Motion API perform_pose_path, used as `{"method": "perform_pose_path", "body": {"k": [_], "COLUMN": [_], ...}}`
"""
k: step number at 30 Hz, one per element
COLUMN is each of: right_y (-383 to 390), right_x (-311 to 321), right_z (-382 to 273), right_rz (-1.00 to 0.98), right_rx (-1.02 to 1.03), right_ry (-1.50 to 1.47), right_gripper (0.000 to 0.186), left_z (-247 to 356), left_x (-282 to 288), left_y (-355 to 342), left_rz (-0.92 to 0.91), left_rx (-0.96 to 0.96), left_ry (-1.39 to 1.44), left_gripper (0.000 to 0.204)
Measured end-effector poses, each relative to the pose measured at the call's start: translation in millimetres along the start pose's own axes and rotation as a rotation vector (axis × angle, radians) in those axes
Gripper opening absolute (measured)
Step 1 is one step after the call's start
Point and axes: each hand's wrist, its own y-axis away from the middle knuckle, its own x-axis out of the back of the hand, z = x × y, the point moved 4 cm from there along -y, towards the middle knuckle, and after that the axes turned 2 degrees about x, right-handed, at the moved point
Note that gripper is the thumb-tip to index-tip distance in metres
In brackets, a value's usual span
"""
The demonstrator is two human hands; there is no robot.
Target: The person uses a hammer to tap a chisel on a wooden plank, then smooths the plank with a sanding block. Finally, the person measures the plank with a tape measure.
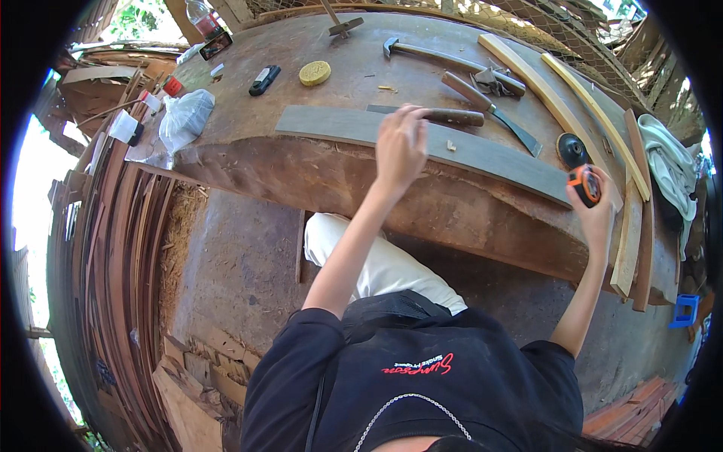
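Observation:
My right hand (599, 209) is closed around an orange and black tape measure (584, 185) at the right end of a long grey board (331, 124). The board lies flat along the workbench's near edge. Over the board's middle hovers my left hand (401, 151), its fingertips blurred and partly hidden. Behind those fingers lies a chisel-like tool with a wooden handle (456, 117), and whether the fingers touch it I cannot tell. A small pale chip (451, 146) sits on the board. A broad-bladed tool (520, 134) rests with its blade tip by the board's far edge.
A claw hammer (444, 56), yellow round block (315, 73) and dark handheld device (264, 80) lie farther back on the workbench (256, 45). Wooden strips (542, 94) and a black disc (572, 151) are at right. A plastic bag (185, 117) sits left. Stacked planks (113, 248) stand beyond it.

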Motion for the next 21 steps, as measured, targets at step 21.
{"method": "perform_pose_path", "body": {"k": [21], "right_y": [36], "right_x": [-39], "right_z": [-85], "right_rz": [-0.569], "right_rx": [0.278], "right_ry": [-0.536], "right_gripper": [0.061], "left_z": [78], "left_x": [-17], "left_y": [48], "left_rz": [-0.798], "left_rx": [0.586], "left_ry": [1.146], "left_gripper": [0.032]}}
